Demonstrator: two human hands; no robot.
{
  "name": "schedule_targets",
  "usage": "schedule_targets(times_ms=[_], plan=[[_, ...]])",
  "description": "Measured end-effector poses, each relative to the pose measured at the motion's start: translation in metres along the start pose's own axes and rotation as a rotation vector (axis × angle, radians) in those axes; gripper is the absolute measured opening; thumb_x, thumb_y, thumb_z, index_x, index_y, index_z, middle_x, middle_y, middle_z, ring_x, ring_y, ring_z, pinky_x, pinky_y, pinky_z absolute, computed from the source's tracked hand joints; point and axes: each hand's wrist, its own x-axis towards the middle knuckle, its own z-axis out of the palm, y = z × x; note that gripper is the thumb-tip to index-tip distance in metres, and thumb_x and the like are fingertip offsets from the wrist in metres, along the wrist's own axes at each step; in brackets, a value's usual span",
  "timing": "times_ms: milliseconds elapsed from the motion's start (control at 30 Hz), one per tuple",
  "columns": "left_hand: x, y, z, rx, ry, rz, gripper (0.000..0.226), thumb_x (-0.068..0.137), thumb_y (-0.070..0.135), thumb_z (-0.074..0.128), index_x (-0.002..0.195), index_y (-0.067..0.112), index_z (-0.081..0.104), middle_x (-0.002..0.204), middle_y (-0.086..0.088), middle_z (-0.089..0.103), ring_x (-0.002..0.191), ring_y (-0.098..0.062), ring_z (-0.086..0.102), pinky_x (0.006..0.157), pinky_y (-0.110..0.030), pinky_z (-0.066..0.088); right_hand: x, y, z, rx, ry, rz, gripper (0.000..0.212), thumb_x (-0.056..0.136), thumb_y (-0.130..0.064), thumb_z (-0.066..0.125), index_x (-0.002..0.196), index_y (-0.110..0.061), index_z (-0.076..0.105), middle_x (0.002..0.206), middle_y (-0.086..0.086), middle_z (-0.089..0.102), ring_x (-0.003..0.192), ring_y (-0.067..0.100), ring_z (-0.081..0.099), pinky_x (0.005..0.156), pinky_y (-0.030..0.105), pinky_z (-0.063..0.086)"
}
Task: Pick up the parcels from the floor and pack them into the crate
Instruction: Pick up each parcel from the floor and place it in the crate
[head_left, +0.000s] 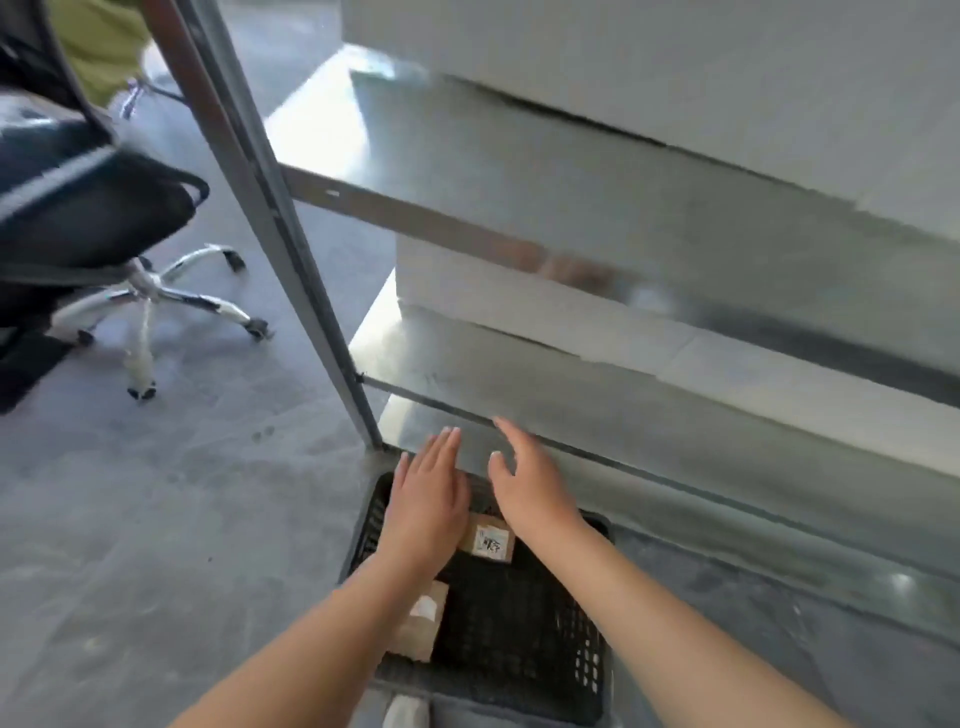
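Nearest, on the grey concrete floor, sits the black plastic crate (524, 623), a stiff rectangle whose walls and base are an open lattice. Two parcels already lie inside it. A small brown cardboard parcel (423, 621) with a white label is at the near left, partly hidden under the left forearm. A second cardboard parcel (491, 540) with a printed label lies toward the far end, between the wrists. Both look like light, rigid little boxes with matte faces that should not slip. I judge either is best taken across two opposite sides between thumb and fingers, one hand being enough. Over the crate's far end the left hand (426, 506) and the right hand (530, 488) are spread flat with straight fingers, holding nothing; whether they touch a parcel I cannot tell. Just beyond them stands a metal shelving rack (519, 156), its galvanised shelves smooth and reflective, bearing large white boxes (675, 78). Well apart to the left is a black mesh office chair (104, 218) on a chromed star base.
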Motion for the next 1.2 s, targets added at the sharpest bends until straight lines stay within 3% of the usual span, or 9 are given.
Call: schedule_targets(times_ms=[133,300,533,700,867,1200], plan=[[-0.031,0.055,-0.132,0.114,0.149,0.143,0.057,0.104,0.032,0.030,0.156,0.024,0.008,0.163,0.008,0.009,0.150,-0.008,0.000,0.123,-0.037,-0.001,-0.068,-0.089,-0.079,-0.074,0.248,-0.199,0.050,0.104,-0.024,0.038,0.153,-0.020,0.028,0.160,-0.003,0.024,0.147,0.012,0.023,0.115,0.024,0.020],[-0.066,0.171,-0.237,0.155,0.308,0.455,0.056,0.105,0.033,0.027,0.156,0.022,0.007,0.163,0.007,0.006,0.149,-0.006,-0.002,0.123,-0.037,-0.001,-0.150,-0.172,-0.177,-0.102,0.573,-0.385,0.052,0.103,-0.020,0.041,0.152,-0.010,0.028,0.160,0.004,0.025,0.148,0.015,0.019,0.118,0.023,0.013],[-0.143,0.343,-0.286,0.098,0.421,0.834,0.060,0.104,0.030,0.028,0.156,0.017,0.003,0.164,0.003,0.004,0.150,-0.009,-0.002,0.123,-0.038,0.004,-0.280,-0.163,-0.291,-0.388,0.863,-0.421,0.055,0.105,-0.030,0.036,0.155,-0.014,0.019,0.163,0.001,0.014,0.151,0.015,0.007,0.123,0.039,0.008],[-0.212,0.440,-0.238,0.009,0.440,0.944,0.061,0.103,0.028,0.028,0.156,0.017,-0.002,0.164,0.002,0.000,0.150,-0.010,-0.005,0.123,-0.040,-0.001,-0.377,-0.087,-0.355,-0.449,1.051,-0.273,0.057,0.105,-0.032,0.029,0.156,-0.015,0.010,0.165,-0.001,0.006,0.151,0.012,-0.002,0.123,0.035,-0.003],[-0.280,0.517,-0.143,0.110,0.303,1.161,0.063,0.103,0.029,0.027,0.156,0.018,-0.006,0.164,0.004,-0.005,0.150,-0.009,-0.010,0.123,-0.044,-0.003,-0.472,0.018,-0.380,-0.382,1.229,0.012,0.059,0.105,-0.035,0.028,0.156,-0.013,0.010,0.164,0.002,0.006,0.151,0.014,-0.002,0.123,0.042,0.004],[-0.384,0.653,0.073,0.134,-0.047,1.583,0.064,0.101,0.025,0.033,0.156,0.012,0.003,0.164,-0.001,0.005,0.151,-0.015,0.001,0.123,-0.045,0.002,-0.613,0.232,-0.421,-0.358,1.347,0.575,0.059,0.104,-0.034,0.028,0.156,-0.011,0.011,0.164,0.002,0.008,0.151,0.015,0.000,0.123,0.043,0.005]])
